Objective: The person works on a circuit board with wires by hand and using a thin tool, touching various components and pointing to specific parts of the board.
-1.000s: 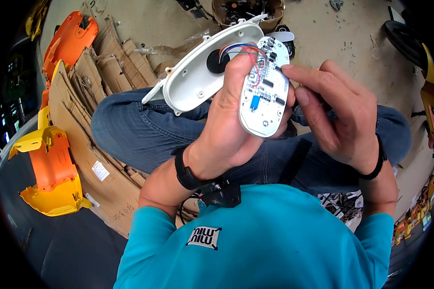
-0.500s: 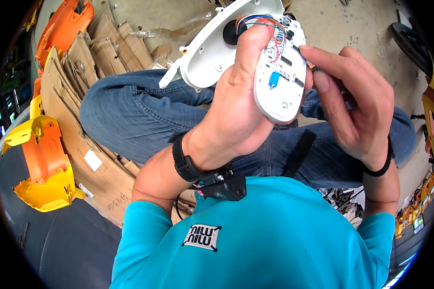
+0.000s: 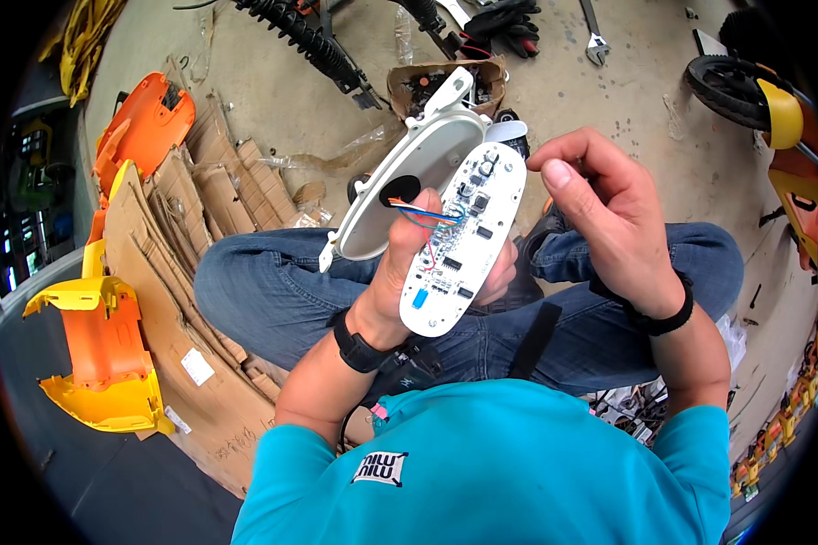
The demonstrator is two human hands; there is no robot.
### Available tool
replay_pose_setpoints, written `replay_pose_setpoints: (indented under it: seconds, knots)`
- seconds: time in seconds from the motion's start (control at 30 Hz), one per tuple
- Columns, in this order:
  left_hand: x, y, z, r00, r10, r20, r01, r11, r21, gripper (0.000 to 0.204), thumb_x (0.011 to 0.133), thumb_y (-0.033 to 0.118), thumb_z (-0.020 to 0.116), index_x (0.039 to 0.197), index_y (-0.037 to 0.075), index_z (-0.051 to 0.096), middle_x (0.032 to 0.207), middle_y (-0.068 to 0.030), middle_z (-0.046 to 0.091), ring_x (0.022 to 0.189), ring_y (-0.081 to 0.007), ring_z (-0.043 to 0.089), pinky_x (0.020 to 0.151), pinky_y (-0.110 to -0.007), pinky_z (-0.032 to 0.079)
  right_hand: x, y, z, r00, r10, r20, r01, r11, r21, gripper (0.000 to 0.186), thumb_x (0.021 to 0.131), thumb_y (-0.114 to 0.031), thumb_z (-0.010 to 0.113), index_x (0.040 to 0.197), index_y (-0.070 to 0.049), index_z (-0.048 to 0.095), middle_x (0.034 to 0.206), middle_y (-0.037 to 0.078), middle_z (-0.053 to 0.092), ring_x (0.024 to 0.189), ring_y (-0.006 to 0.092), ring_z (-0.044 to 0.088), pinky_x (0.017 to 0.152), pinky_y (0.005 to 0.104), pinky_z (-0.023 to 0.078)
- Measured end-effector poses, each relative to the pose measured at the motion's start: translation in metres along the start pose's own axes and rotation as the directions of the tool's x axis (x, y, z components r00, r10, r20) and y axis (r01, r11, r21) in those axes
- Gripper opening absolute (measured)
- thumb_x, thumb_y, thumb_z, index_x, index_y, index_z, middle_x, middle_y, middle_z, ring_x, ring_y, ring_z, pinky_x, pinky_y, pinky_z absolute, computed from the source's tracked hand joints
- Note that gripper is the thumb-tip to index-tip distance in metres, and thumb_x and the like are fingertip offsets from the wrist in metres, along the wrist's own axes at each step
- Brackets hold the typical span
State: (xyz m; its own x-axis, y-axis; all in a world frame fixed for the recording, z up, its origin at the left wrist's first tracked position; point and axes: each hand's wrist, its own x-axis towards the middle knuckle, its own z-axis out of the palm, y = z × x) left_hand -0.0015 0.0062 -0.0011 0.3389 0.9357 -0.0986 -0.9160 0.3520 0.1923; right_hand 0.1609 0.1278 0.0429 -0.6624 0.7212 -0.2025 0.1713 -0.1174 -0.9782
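Observation:
My left hand [image 3: 400, 263] is closed round a long oval white circuit board [image 3: 495, 195]. The thumb lies on its left edge, and fingertips show at the right edge. Chips, small parts and a blue component [image 3: 420, 298] face up. Coloured wires [image 3: 427, 214] run from the board to a black round patch [image 3: 400, 190] in a white oval casing [image 3: 364, 232], which stands tilted behind my hand; what supports it is hidden. My right hand [image 3: 613, 213] hovers just right of the board's far end, index finger and thumb slightly apart, other fingers curled. I see nothing in it.
Flattened cardboard [image 3: 164, 300] and orange and yellow plastic shells [image 3: 109, 354] lie at left. Ahead on the floor are a carton of small parts [image 3: 413, 86], a black coil-spring shock absorber [image 3: 300, 41], an adjustable wrench [image 3: 596, 45] and dark gloves [image 3: 504, 23]. A small wheel [image 3: 727, 91] stands at right.
The board and casing have moved lower and away from the view, with the board tilting to the right. My right hand has come off the board's edge, its thumb closer to its index finger.

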Motion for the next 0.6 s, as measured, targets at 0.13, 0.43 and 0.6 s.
replay_pose_setpoints:
  seconds: [0.13,0.43,0.6]
  knots:
    - [-0.005,0.001,0.008,0.988,-0.026,-0.152,0.050,0.986,0.158,0.088,0.072,0.090,0.044,0.095,0.005,0.052,0.065,-0.0020,0.051,0.052,-0.0099,0.030,0.050,-0.027,0.020,-0.001,0.001,0.005,0.999,-0.031,0.008,0.031,0.999,0.035,0.017,0.097,-0.016,0.058,0.102,0.000,0.061,0.077,-0.003,0.055,0.067,0.0031,0.045,0.057,0.0208,0.037]
    - [-0.003,0.003,0.011,0.982,-0.003,-0.189,0.059,0.955,0.291,0.088,0.074,0.090,0.040,0.075,0.003,0.053,0.057,0.0013,0.040,0.049,-0.0099,0.027,0.049,-0.028,0.019,0.003,0.018,0.004,0.995,-0.064,0.072,0.070,0.993,-0.094,0.016,0.097,-0.014,0.055,0.103,0.000,0.062,0.075,0.005,0.060,0.068,0.0128,0.056,0.062,0.0288,0.046]
    - [-0.003,0.009,0.008,0.988,0.020,-0.154,0.013,0.978,0.208,0.084,0.080,0.085,0.039,0.081,0.003,0.054,0.060,0.0000,0.046,0.050,-0.0103,0.027,0.050,-0.028,0.020,0.018,0.035,0.002,0.994,-0.089,0.058,0.105,0.889,-0.446,0.015,0.094,-0.011,0.059,0.097,0.000,0.067,0.082,0.012,0.062,0.073,0.0248,0.060,0.066,0.0346,0.048]
